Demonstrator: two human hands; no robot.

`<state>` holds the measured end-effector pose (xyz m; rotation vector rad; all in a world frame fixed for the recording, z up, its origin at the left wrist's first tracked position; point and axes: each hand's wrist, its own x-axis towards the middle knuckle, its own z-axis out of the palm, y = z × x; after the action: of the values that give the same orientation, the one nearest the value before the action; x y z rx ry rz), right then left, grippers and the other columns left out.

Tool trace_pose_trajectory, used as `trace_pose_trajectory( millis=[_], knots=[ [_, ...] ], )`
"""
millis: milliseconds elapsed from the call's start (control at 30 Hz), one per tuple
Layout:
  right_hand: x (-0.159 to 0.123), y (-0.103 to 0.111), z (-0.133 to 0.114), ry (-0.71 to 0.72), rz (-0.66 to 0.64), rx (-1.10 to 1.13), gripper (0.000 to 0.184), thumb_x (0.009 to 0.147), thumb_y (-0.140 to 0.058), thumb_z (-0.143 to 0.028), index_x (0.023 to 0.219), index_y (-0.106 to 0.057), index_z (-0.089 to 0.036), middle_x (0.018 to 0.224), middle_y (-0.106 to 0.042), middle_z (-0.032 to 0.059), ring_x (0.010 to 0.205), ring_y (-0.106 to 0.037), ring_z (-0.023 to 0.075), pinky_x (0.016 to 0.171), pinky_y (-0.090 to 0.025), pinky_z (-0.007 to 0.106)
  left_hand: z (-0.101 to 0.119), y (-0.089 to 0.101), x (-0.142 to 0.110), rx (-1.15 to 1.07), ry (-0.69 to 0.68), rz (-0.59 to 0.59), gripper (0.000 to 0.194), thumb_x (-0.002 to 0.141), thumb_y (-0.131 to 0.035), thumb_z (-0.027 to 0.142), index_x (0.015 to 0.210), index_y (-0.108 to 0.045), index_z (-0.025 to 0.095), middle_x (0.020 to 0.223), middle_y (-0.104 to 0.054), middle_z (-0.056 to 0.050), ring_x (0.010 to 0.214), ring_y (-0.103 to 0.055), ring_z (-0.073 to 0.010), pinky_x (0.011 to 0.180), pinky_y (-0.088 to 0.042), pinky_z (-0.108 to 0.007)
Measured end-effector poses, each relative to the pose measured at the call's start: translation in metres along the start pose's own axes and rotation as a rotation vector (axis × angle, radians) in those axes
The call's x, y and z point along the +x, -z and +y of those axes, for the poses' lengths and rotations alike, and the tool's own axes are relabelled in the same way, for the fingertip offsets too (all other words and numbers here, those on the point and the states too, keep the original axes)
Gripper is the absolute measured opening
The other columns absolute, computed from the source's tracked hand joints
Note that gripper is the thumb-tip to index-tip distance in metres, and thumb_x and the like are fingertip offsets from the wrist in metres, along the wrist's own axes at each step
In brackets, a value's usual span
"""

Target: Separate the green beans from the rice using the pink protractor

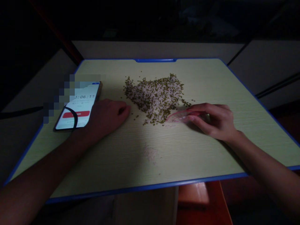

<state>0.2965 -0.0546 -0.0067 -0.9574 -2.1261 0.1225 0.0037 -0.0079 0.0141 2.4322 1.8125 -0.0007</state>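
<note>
Much of the space beyond the far edge of the bench (211,78) is too dark to make out, and an orange thing (203,209) below the near edge is cut off by the picture's bottom. A pixelated patch covers the upper left part of the phone (79,106) by the left edge, and a dark cord (74,116) crosses its screen; the left hand (109,114) hides the phone's lower right side. That hand is loosely curled, its thumb toward the bench's middle; its fingertips are hidden, so whether they meet or anything lies under them I cannot tell. The right hand (191,114) has thumb and fingers pinched on a clear plastic piece (178,117) with a pink rim, whose full shape is hard to make out. It reaches the near right side of a pile of mixed green and whitish grains (157,93), spread around the bench's middle toward the far edge. A faint patch of pale bits (150,153) lies nearer the near edge. On the phone, "0:06:11" can be read, its start partly covered; the writing on the red button (76,114) is too small.
</note>
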Motion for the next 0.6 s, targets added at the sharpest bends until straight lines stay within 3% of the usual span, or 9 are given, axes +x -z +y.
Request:
trace_pose_trajectory(
  millis=[167, 400, 600],
  knots=[
    [0.0009, 0.0005, -0.0003, 0.017, -0.011, -0.015, 0.007, 0.087, -0.059, -0.027, 0.089, -0.066, -0.025, 0.065, -0.072, -0.0018, 0.046, -0.062, 0.0123, 0.043, -0.050, 0.023, -0.0036, -0.0067, 0.0027, 0.044, 0.018, 0.048, 0.036, 0.082, -0.027, 0.044, 0.060, -0.041, 0.019, 0.061, -0.042, -0.007, 0.061, -0.038, -0.0208, 0.060, -0.021, -0.034],
    [0.0012, 0.0001, 0.0009, 0.064, -0.014, -0.014, 0.008, 0.086, -0.060, -0.021, 0.092, -0.065, -0.025, 0.074, -0.075, -0.0009, 0.052, -0.065, 0.0118, 0.048, -0.053, 0.021, 0.0029, 0.0017, -0.0025, -0.012, -0.022, -0.009, 0.034, 0.089, -0.031, 0.039, 0.065, -0.043, 0.017, 0.065, -0.038, -0.005, 0.064, -0.032, -0.0178, 0.061, -0.019, -0.032],
    [0.0018, -0.0007, 0.0019, 0.100, -0.015, -0.006, 0.008, 0.086, -0.061, -0.020, 0.092, -0.065, -0.022, 0.073, -0.074, -0.0010, 0.051, -0.065, 0.0105, 0.047, -0.052, 0.019, -0.0013, -0.0052, 0.0023, 0.006, -0.003, 0.049, 0.036, 0.086, -0.031, 0.041, 0.064, -0.048, 0.017, 0.062, -0.041, -0.005, 0.061, -0.033, -0.0175, 0.060, -0.019, -0.031]
  ],
)
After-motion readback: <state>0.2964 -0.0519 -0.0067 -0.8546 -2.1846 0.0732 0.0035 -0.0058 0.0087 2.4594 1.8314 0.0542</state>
